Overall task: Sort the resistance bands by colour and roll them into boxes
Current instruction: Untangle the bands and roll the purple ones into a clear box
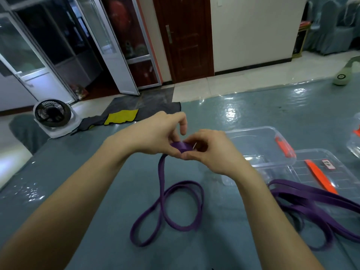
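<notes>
one grey-blue table (253, 114). two clear boxes (253, 133) far right. purple band pile (303, 203) near right, count unclear. one purple band (162, 178) loops at centre, its rolled end pinched between left hand (155, 135) and right hand (210, 151).

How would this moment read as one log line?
phase: rolling | purple resistance band: rest looped on table | left hand: pinches band | right hand: pinches band

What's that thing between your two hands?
The rolled-up end of a flat purple resistance band, pinched by the left hand and the right hand, seen in the head view.
</notes>
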The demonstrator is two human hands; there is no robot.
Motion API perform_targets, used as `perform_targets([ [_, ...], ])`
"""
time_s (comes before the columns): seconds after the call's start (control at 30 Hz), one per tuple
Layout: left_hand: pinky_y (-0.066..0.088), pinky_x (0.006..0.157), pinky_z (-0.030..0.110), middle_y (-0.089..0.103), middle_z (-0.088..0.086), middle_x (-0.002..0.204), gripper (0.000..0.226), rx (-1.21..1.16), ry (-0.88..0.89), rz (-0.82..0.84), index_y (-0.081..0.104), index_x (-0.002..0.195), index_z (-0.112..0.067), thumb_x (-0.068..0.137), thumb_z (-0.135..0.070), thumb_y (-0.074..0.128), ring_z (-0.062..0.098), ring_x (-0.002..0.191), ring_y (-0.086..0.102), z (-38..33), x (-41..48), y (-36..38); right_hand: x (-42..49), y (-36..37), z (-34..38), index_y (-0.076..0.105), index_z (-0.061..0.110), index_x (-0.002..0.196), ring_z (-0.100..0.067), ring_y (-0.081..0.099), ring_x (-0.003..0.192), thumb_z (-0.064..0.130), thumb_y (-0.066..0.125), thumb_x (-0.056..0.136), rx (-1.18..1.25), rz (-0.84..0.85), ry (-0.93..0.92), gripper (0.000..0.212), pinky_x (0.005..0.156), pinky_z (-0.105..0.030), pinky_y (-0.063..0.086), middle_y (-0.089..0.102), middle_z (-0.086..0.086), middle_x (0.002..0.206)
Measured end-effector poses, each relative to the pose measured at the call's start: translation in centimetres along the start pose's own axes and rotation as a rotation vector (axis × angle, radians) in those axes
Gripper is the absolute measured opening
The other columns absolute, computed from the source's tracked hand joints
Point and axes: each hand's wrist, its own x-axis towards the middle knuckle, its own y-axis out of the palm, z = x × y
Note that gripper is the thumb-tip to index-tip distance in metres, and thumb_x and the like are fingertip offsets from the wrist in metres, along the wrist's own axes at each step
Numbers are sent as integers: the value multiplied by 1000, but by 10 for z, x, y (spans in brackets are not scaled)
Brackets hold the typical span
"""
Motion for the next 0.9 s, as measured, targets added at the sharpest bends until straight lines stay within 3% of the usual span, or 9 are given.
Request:
perform_targets([
  [0.07, 62, 71, 35, 79, -14, 90, 55, 119, 8, -19, 49, 95, -38, 73, -39, 99, -8, 82, 68, -2, -1, -5, 0, 6, 2, 82, 22, 112, -17, 67, 84, 33, 94, 82, 1, 11, -4, 34, 84, -41, 57, 72, 0, 95],
  [0.13, 61, 71, 28, 77, -13, 88, 49, 91, 24, -74, 57, 95, -34, 72, -36, 100, -4, 83, 71, 1, -5, -7, 1, 6, -1, 82, 18, 110, -18, 67, 81, 30, 95, 81, 49, -32, -20, 35, 82, -42, 57, 71, 0, 92],
  [0.2, 62, 76, 23, 81, -10, 87, 42, -123, 39, -165, 68, 96, -30, 72, -27, 102, 3, 84, 78, 9, -13, 0, -1, 6, -5, 82, 13, 107, -20, 67, 77, 22, 96, 80, 171, -90, -38, 32, 78, -42, 59, 67, 4, 86],
  [0.3, 66, 89, 34, 85, -1, 97, 42, -511, 36, -316, 79, 107, -17, 73, -14, 102, 18, 93, 83, 23, -27, 16, -3, 8, -4, 77, 5, 108, -36, 69, 75, 5, 90, 85, 484, -157, -47, 26, 79, -50, 59, 70, -3, 83],
  [0.43, 66, 92, 36, 85, 6, 107, 44, -882, 34, -469, 85, 111, -26, 72, -11, 99, 25, 103, 83, 21, -32, 45, -4, 11, 4, 69, -4, 117, -23, 71, 77, -2, 79, 93, 765, -188, -52, 27, 79, -34, 61, 76, -13, 92],
  [0.57, 64, 88, 27, 85, 5, 107, 40, -1009, 7, -535, 87, 106, -33, 74, -12, 97, 23, 102, 83, 12, -27, 62, -14, 20, 7, 63, -9, 124, -23, 74, 86, -2, 71, 98, 916, -183, 9, 28, 88, -32, 61, 78, -15, 102],
  [0.7, 66, 86, 29, 86, 4, 99, 39, -876, -84, -440, 85, 104, -21, 67, -24, 98, 23, 94, 84, 14, -33, 63, -27, 10, -1, 68, 2, 124, -29, 77, 82, 8, 79, 96, 724, -42, 126, 31, 86, -33, 61, 82, -19, 100],
  [0.8, 67, 89, 35, 86, 0, 93, 39, -659, -80, -278, 86, 105, -17, 70, -21, 101, 19, 89, 83, 13, -37, 55, -34, 0, -6, 73, 21, 127, -33, 73, 78, 23, 91, 85, 376, -14, 108, 46, 76, -37, 61, 77, -2, 112],
  [0.9, 68, 84, 35, 84, -4, 86, 36, -440, -44, -146, 83, 100, -19, 71, -20, 103, 12, 82, 82, 6, -36, 44, -37, 2, -2, 77, 15, 115, -23, 73, 72, 21, 94, 82, 216, -5, 54, 37, 70, -32, 60, 76, -3, 93],
])
